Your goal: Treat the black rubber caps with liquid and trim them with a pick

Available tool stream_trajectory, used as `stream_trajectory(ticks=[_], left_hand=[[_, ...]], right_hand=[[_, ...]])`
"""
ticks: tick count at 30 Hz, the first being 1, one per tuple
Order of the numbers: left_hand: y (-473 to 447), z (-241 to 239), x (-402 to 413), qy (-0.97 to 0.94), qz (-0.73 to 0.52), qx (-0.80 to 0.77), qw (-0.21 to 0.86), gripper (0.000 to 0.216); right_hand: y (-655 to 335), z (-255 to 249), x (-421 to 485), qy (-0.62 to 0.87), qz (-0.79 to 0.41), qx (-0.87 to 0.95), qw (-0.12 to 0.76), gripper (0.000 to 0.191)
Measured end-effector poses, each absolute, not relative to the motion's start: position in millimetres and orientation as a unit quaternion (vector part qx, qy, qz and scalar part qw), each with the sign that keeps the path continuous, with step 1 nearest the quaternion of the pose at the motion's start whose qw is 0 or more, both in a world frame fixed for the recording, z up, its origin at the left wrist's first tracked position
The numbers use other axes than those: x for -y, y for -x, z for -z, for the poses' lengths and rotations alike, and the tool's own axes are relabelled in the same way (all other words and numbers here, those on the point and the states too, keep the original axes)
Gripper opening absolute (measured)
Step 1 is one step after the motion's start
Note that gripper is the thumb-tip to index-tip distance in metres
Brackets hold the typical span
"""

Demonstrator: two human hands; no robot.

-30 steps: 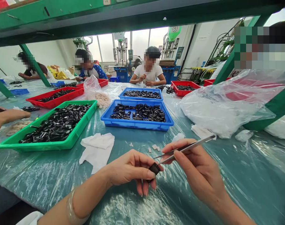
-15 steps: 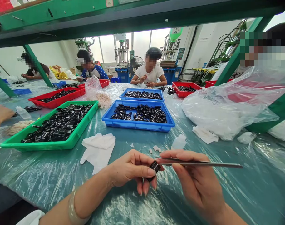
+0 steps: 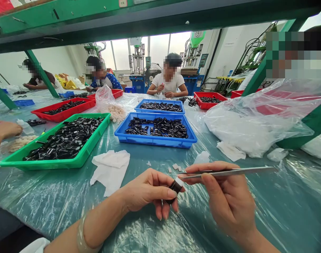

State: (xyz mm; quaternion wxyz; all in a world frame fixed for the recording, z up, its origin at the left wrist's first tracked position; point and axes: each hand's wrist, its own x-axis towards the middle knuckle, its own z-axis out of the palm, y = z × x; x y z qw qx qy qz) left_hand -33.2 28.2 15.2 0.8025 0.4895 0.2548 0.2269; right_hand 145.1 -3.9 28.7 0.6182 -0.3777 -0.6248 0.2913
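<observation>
My left hand (image 3: 146, 192) pinches a small glossy black part (image 3: 175, 188) between thumb and fingers, tilted up to the right. At its upper end sits a small white piece (image 3: 179, 181). In my right hand (image 3: 230, 196) is a pair of metal tweezers (image 3: 242, 171), held nearly level. The tweezer tips meet the white piece; whether they still grip it I cannot tell. Just beyond my hands, a few white bits (image 3: 175, 166) lie on the plastic-covered table, beside a translucent bottle (image 3: 201, 157) partly hidden by my right hand.
A blue tray (image 3: 155, 141) and a green tray (image 3: 48, 164) of black parts stand ahead. A white cloth (image 3: 111, 172) lies left of centre, a large clear bag (image 3: 255, 123) at right. A co-worker's hand (image 3: 7, 129) is at the left edge. A green beam (image 3: 149, 21) crosses overhead.
The white piece now shows at the black part's end. My right hand has shifted slightly right, and the tweezers' rear end has risen. The co-worker's hand at left has moved right.
</observation>
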Motion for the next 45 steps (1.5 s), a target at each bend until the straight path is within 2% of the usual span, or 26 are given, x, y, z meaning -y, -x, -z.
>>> stream_trajectory(ticks=[10, 18, 21, 24, 27, 29, 37, 45], left_hand=[[32.6, -14.5, -28.0, -0.496, -0.228, -0.271, 0.793, 0.029], [29.9, -19.4, -26.3, -0.505, -0.226, -0.292, 0.780, 0.020], [28.7, -21.1, -24.7, -0.511, -0.235, -0.307, 0.768, 0.019], [27.9, -23.3, -23.2, -0.525, -0.237, -0.310, 0.756, 0.018], [27.6, -25.0, -22.8, -0.539, -0.235, -0.315, 0.745, 0.018], [27.5, -25.1, -22.9, -0.545, -0.231, -0.315, 0.742, 0.019], [25.1, -22.6, -22.3, -0.515, -0.237, -0.331, 0.754, 0.024], [25.4, -16.8, -25.3, -0.472, -0.269, -0.333, 0.770, 0.025]], right_hand=[[-145.8, -31.1, 1.3, 0.389, -0.353, 0.588, 0.616, 0.006], [-156.1, -37.7, -4.1, 0.402, -0.385, 0.523, 0.645, 0.010], [-155.5, -42.2, -2.2, 0.461, -0.399, 0.527, 0.592, 0.019], [-152.0, -42.3, -0.4, 0.524, -0.445, 0.547, 0.478, 0.023], [-148.5, -38.0, -0.3, 0.531, -0.500, 0.569, 0.380, 0.028], [-147.0, -34.9, -0.6, 0.520, -0.512, 0.590, 0.346, 0.029], [-149.9, -31.9, -6.3, 0.546, -0.465, 0.566, 0.405, 0.028], [-150.0, -27.4, -8.7, 0.545, -0.504, 0.577, 0.341, 0.024]])
